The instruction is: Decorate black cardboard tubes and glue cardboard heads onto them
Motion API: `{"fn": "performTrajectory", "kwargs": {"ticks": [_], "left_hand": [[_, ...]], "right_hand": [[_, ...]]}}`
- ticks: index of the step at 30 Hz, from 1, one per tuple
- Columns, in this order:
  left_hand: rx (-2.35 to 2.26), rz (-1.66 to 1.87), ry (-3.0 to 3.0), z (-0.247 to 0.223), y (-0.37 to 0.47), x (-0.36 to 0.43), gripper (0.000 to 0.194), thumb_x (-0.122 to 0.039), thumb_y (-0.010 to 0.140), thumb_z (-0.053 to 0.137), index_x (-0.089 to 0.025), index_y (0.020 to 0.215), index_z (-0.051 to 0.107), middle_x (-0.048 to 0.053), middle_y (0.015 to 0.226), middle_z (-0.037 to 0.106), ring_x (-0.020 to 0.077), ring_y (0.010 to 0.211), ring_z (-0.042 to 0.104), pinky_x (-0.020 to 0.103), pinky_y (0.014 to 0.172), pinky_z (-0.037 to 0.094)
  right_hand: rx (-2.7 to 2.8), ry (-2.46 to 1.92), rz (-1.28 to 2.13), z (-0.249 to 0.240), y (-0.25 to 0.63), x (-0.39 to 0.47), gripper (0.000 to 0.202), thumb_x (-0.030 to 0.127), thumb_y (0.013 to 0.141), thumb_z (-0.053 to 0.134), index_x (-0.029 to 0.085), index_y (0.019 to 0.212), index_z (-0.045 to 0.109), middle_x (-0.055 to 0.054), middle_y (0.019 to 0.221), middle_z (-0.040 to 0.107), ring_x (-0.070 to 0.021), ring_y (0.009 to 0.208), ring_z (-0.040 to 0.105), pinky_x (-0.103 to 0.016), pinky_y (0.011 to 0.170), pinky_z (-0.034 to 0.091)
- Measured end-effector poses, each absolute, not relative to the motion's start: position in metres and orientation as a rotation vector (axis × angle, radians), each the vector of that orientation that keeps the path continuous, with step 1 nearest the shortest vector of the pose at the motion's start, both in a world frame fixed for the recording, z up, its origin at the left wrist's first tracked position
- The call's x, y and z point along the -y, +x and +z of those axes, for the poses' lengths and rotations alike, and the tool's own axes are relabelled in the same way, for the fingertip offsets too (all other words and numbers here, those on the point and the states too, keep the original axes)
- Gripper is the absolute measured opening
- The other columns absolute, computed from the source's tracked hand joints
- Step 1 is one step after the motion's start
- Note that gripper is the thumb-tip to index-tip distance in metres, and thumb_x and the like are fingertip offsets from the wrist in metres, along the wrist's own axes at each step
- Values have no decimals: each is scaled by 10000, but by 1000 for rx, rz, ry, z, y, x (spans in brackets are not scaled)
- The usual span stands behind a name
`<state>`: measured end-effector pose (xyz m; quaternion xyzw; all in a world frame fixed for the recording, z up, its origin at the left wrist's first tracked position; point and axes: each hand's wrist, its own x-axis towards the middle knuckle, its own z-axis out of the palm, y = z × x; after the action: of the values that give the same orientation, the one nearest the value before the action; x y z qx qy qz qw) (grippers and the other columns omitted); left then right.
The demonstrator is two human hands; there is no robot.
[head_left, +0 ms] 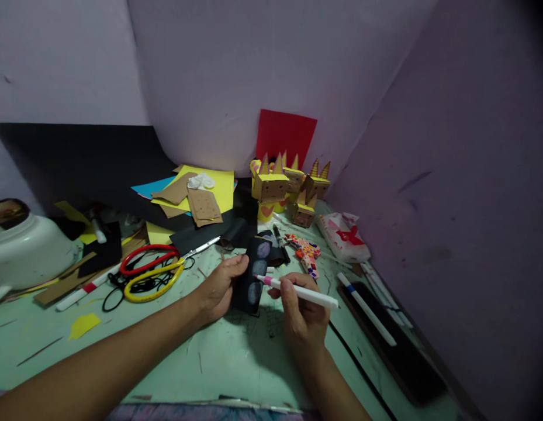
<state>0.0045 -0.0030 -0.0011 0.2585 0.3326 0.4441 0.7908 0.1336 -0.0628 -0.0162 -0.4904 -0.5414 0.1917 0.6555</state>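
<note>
A black paper piece (242, 286) with pale rounded shapes down its face is held upright, tilted a little, over the middle of the table. My left hand (221, 286) grips its left edge, thumb in front. In my right hand (304, 318) is a white marker with a pink band (312, 296), its tip touching or very near the middle pale shape. More black paper (277, 255) lies just behind the held piece, beside a black pen (281, 242).
Red and yellow scissors (155, 278) lie left on a black cord. Cardboard figures with horns (271, 188) stand at the back by a red sheet (285, 137). A white pot (30, 251) is far left; a dark tray (411, 362) with a marker (367, 310) lies right.
</note>
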Motion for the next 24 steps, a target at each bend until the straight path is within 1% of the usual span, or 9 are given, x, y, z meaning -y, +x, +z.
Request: {"fn": "performTrajectory", "kwargs": {"ticks": [5, 13, 19, 24], "left_hand": [[-752, 965, 550, -1, 5, 3, 74, -197, 777, 624, -142, 727, 632, 0, 608, 614, 94, 508, 545, 182, 487, 455], [-728, 937, 566, -2, 4, 3, 79, -213, 784, 615, -145, 754, 642, 8, 624, 629, 103, 527, 568, 184, 487, 466], [-709, 918, 582, -4, 2, 2, 77, -231, 782, 617, -159, 805, 632, 26, 664, 651, 141, 605, 623, 215, 524, 491], [-707, 913, 577, -4, 2, 2, 89, -243, 770, 633, -163, 807, 621, 23, 677, 649, 144, 591, 624, 223, 512, 489]], "right_hand": [[1233, -1125, 405, -16, 135, 62, 188, 312, 858, 529, 191, 725, 583, 1, 610, 586, -139, 560, 572, -252, 526, 437], [1222, -1138, 391, -15, 138, 62, 181, 315, 859, 529, 186, 741, 576, 7, 596, 587, -135, 542, 568, -251, 519, 438], [1201, -1140, 359, -14, 140, 61, 176, 308, 859, 521, 189, 746, 585, 5, 604, 587, -137, 546, 571, -255, 507, 437], [1210, -1124, 331, -14, 140, 61, 166, 293, 859, 520, 190, 749, 590, -1, 635, 597, -140, 560, 582, -270, 536, 455]]}}
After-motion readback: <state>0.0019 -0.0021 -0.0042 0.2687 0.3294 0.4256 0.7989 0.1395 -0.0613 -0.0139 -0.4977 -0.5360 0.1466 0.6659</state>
